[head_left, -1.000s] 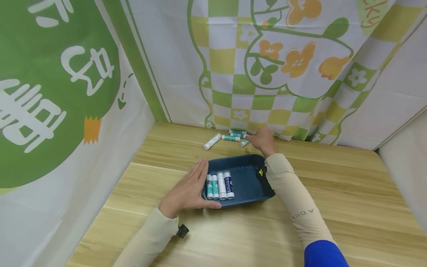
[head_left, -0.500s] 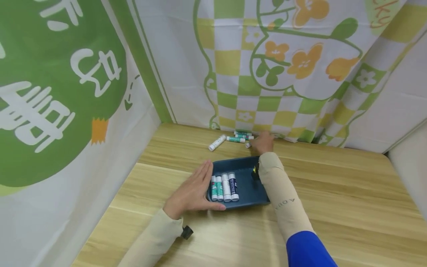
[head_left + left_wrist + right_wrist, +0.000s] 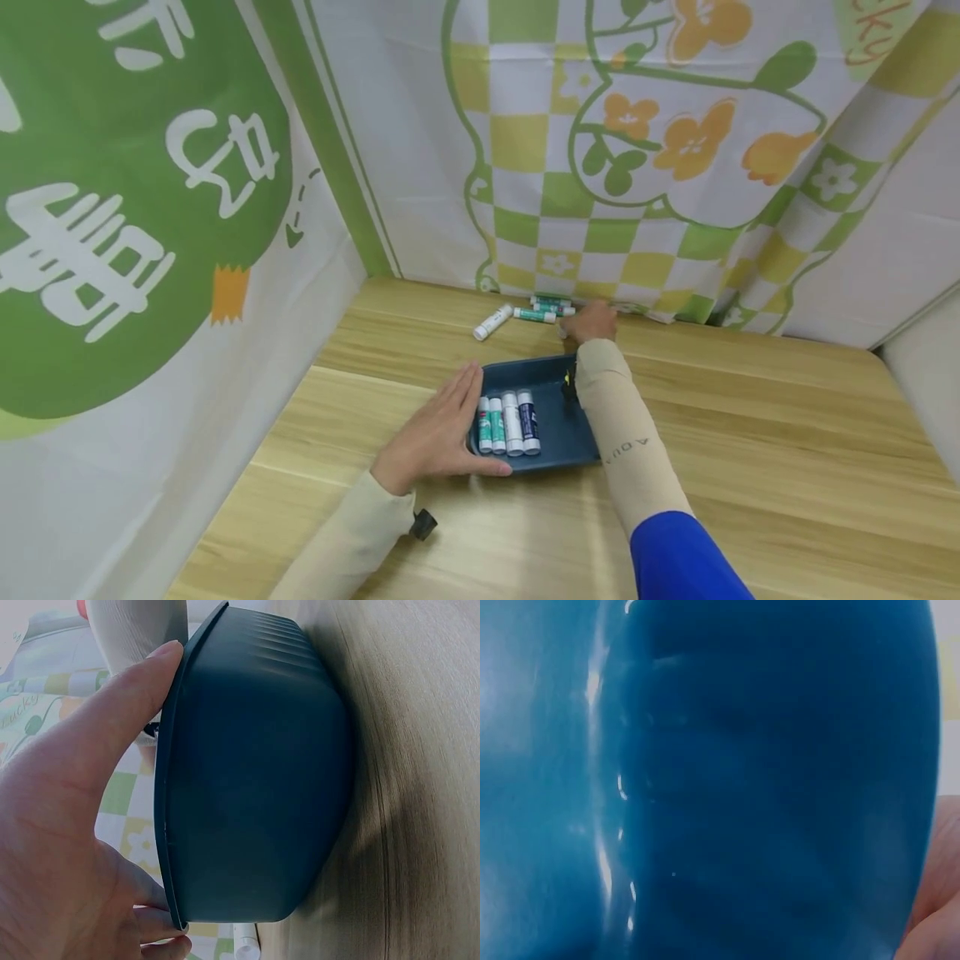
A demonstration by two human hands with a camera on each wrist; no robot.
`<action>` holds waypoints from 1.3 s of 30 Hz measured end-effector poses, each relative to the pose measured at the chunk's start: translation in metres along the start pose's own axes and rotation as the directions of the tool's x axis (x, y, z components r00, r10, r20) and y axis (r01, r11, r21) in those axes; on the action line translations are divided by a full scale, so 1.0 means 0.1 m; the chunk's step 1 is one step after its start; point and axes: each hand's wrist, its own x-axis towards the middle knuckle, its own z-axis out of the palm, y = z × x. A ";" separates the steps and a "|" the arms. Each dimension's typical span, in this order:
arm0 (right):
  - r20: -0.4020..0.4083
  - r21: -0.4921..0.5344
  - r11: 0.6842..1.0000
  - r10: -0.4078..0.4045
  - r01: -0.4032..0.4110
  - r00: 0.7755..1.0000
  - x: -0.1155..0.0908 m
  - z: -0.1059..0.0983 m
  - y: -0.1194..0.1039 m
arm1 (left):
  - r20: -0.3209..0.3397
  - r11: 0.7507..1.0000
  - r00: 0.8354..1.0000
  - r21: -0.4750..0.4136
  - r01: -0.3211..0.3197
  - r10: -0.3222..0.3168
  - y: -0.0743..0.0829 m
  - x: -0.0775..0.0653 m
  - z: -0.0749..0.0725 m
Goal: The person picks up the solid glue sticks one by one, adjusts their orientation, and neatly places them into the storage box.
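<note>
A dark blue tray [image 3: 557, 446] holds several glue sticks side by side at its left end: two green-labelled ones [image 3: 491, 425], a white one [image 3: 512, 423] and a navy one [image 3: 528, 422]. My left hand [image 3: 433, 433] spans the tray's left end, thumb on the near rim and fingers at the far rim; the left wrist view shows the tray's outer wall [image 3: 255, 772] up close. Beyond the tray, my right hand [image 3: 592, 323] pinches a glue stick [image 3: 563, 332], of which only a white end shows. In the right wrist view the tray wall [image 3: 780, 772] hides most of that hand.
Left of my right hand, several green-labelled glue sticks [image 3: 535, 317] and a white glue stick [image 3: 492, 322] lie on the wooden table [image 3: 750, 400]. A printed cloth [image 3: 555, 217] hangs along the table's back edge. A small black device [image 3: 423, 524] sits at my left wrist.
The head view has shifted slightly. My right hand's fingers have closed in on the glue stick, covering more of it, and the forearm has swung left over the tray. The left hand stays on the tray.
</note>
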 end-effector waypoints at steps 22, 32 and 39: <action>0.138 -0.135 0.978 -0.137 0.156 0.981 -0.04 -0.47 0.00 | 0.019 1.000 1.000 0.007 0.009 -0.009 -0.02 0.00 0.02; 0.214 -0.257 0.929 -0.215 0.268 0.953 -0.33 -0.90 -0.10 | 0.016 1.000 1.000 0.005 0.010 -0.011 -0.03 0.01 0.00; 0.252 -0.227 0.913 -0.280 0.338 0.926 -0.62 -1.05 -0.07 | 0.014 1.000 1.000 -0.006 0.012 -0.012 -0.01 0.01 0.01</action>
